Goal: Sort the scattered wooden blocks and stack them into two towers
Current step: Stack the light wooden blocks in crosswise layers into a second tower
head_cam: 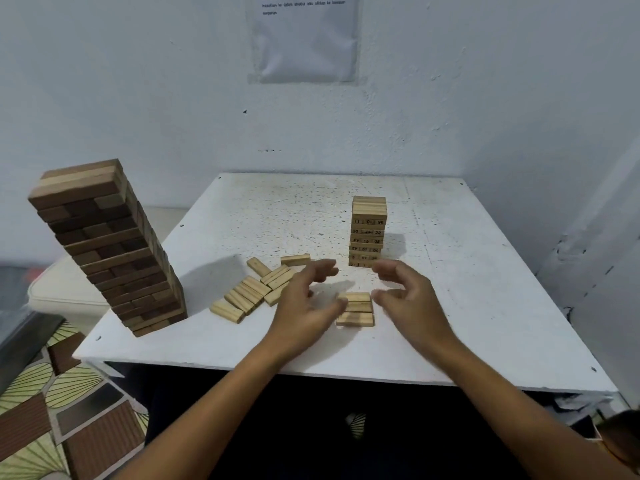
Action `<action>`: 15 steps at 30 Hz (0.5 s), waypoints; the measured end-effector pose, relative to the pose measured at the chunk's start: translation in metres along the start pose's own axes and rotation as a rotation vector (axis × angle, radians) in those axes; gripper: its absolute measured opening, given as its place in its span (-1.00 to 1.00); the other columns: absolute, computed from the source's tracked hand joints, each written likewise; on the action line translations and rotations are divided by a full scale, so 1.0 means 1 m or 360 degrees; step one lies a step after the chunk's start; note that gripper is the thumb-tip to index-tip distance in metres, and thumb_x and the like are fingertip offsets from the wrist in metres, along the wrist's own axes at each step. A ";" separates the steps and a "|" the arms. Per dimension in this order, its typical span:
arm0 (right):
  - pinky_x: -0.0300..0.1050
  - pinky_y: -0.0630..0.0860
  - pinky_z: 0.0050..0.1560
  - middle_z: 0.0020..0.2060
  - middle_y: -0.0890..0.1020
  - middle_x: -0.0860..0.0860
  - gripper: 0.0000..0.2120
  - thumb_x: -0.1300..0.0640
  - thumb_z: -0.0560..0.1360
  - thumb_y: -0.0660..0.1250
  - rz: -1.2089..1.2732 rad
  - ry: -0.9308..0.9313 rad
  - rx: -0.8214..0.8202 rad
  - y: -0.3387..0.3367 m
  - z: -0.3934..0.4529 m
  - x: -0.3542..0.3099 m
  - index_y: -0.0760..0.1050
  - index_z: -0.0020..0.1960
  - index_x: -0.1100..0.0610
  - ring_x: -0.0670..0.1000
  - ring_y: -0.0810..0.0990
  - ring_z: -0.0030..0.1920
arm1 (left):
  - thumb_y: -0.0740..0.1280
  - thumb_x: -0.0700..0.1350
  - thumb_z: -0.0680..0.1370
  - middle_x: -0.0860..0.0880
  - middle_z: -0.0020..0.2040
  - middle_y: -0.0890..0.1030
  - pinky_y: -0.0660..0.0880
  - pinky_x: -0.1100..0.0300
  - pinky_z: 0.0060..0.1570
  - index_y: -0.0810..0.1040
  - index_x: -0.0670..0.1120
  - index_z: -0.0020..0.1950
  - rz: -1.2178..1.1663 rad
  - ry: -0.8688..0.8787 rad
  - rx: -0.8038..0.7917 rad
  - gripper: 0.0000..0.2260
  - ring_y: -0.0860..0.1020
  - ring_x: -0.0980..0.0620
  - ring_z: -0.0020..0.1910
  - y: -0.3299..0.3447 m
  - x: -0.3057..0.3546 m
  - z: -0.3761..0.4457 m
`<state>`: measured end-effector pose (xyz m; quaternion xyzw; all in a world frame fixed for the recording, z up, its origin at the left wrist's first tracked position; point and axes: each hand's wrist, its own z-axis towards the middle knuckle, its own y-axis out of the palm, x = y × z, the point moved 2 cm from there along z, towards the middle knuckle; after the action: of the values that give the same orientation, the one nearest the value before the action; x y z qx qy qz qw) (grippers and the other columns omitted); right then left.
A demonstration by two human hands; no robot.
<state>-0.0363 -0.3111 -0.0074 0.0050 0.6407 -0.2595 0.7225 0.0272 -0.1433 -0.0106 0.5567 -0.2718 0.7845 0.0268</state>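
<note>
A tall tower of dark brown blocks stands at the table's left front corner. A shorter tower of light numbered blocks stands mid-table. Several loose light blocks lie scattered between them. Three light blocks laid side by side sit near the front, between my hands. My left hand hovers at their left end with relaxed fingers, the thumb close to the blocks. Just right of them my right hand hangs with its fingers loosely spread. Neither hand holds anything.
The white table stands against a white wall, with another wall close on the right. A taped paper sheet hangs on the wall. Patterned floor mat and a cushion lie left of the table.
</note>
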 end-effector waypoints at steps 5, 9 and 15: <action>-0.42 0.31 0.11 0.25 0.50 -0.14 -0.28 0.05 0.35 0.51 -0.0518 -0.0035 -0.0557 -0.016 0.008 0.016 0.30 0.43 -0.21 -0.27 0.43 0.26 | 0.48 0.10 0.29 0.11 0.24 0.53 0.41 0.24 0.14 0.34 0.14 0.41 0.0481 0.0129 -0.0369 -0.30 0.46 0.19 0.17 -0.011 -0.013 0.009; -0.30 0.31 0.18 0.24 0.51 -0.15 -0.19 -0.03 0.30 0.51 -0.0532 -0.0021 -0.0592 -0.015 0.012 0.020 0.23 0.47 -0.23 -0.28 0.41 0.29 | 0.54 0.04 0.32 0.12 0.19 0.56 0.41 0.22 0.15 0.33 0.13 0.42 0.0542 0.0158 -0.0421 -0.28 0.47 0.18 0.15 -0.012 -0.013 0.016; -0.32 0.30 0.15 0.18 0.55 -0.19 -0.23 -0.05 0.30 0.51 -0.0548 -0.0083 -0.0546 -0.013 0.013 0.021 0.28 0.44 -0.21 -0.35 0.41 0.19 | 0.52 0.01 0.31 0.19 0.10 0.61 0.43 0.19 0.15 0.43 0.11 0.36 0.0509 0.0168 -0.0386 -0.37 0.51 0.21 0.13 -0.011 -0.013 0.017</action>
<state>-0.0283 -0.3344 -0.0202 -0.2337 0.6479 -0.2663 0.6743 0.0503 -0.1382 -0.0136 0.4573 -0.4473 0.7684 -0.0171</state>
